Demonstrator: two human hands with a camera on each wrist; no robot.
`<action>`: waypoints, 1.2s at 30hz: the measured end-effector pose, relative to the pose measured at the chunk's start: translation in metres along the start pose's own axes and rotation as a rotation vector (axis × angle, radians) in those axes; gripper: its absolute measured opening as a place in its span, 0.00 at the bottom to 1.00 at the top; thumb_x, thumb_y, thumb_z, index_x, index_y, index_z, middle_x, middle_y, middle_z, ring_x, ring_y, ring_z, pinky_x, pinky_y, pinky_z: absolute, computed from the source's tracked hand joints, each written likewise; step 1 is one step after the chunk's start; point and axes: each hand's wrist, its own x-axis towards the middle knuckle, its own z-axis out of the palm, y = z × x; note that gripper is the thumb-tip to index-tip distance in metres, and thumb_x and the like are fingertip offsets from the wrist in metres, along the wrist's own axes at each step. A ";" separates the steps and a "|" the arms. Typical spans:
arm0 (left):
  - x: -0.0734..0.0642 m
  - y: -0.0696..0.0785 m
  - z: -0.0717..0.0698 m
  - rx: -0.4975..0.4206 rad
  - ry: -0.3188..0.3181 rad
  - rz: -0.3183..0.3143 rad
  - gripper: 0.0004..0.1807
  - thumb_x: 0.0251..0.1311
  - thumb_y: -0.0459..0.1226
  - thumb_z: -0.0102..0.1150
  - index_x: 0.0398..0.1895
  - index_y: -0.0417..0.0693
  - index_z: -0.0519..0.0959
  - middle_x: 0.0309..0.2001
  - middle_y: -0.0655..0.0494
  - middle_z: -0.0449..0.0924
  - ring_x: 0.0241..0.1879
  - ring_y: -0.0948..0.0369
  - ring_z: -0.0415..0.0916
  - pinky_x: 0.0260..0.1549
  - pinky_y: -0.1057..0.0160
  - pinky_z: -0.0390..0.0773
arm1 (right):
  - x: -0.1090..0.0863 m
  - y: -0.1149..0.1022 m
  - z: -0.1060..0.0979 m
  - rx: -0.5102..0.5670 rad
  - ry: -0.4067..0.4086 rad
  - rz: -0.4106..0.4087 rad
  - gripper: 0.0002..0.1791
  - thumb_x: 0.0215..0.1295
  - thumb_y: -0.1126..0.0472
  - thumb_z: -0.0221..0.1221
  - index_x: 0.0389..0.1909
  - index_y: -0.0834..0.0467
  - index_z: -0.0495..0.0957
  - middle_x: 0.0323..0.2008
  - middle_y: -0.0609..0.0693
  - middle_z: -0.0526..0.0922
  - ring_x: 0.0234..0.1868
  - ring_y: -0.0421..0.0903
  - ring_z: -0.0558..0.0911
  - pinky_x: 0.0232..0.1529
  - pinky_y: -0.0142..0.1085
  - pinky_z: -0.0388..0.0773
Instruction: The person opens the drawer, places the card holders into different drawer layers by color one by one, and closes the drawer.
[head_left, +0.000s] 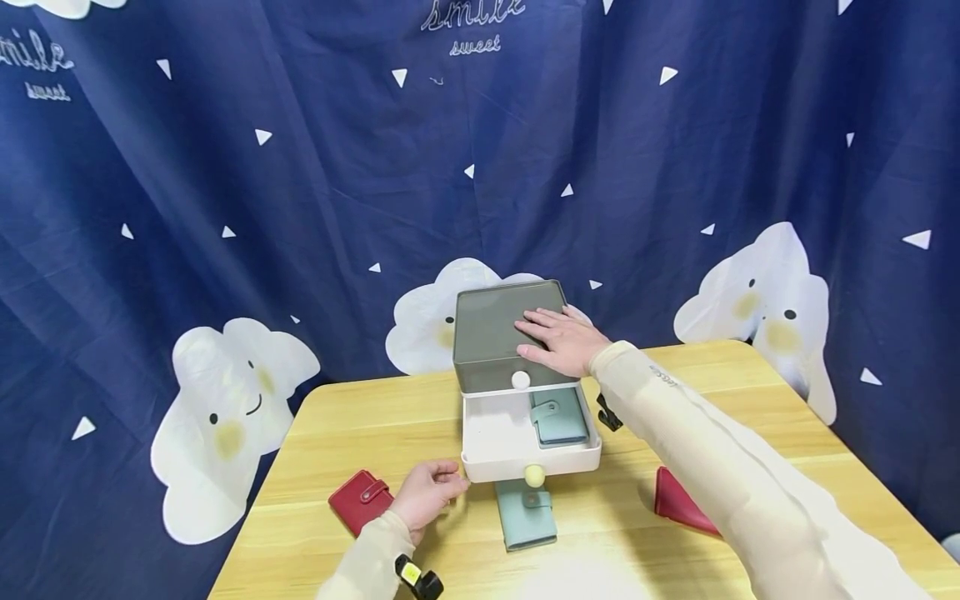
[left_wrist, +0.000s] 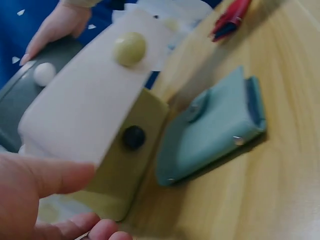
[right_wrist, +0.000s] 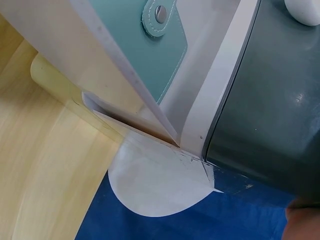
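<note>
A small chest of drawers has a dark grey top section (head_left: pixel 487 325), and the fingers of my right hand (head_left: pixel 562 342) lie spread across it. Below, a white drawer (head_left: pixel 487 471) with a yellow knob (head_left: pixel 534 476) is pulled out. Inside its right half lies a teal snap wallet (head_left: pixel 561 415). My left hand (head_left: pixel 427 493) is by the drawer's front left corner, fingers loosely bent; in the left wrist view a gap shows between thumb and fingers, with nothing in it. A second teal wallet (left_wrist: pixel 210 130) lies on the table before the chest.
A red snap wallet (head_left: pixel 356 500) lies beside my left hand. Another red wallet (head_left: pixel 678 504) is partly hidden behind my right forearm. The chest's yellow lowest tier (left_wrist: pixel 115 187) bears a black knob (left_wrist: pixel 134 137). A blue curtain (head_left: pixel 337 167) hangs behind the wooden table (head_left: pixel 382 417).
</note>
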 end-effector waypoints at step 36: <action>0.000 -0.036 0.063 0.777 -0.016 0.328 0.55 0.38 0.66 0.69 0.67 0.45 0.66 0.61 0.48 0.71 0.59 0.48 0.67 0.59 0.47 0.66 | -0.002 -0.002 -0.002 0.014 -0.006 0.006 0.40 0.67 0.26 0.30 0.73 0.43 0.58 0.73 0.45 0.55 0.74 0.47 0.51 0.72 0.50 0.39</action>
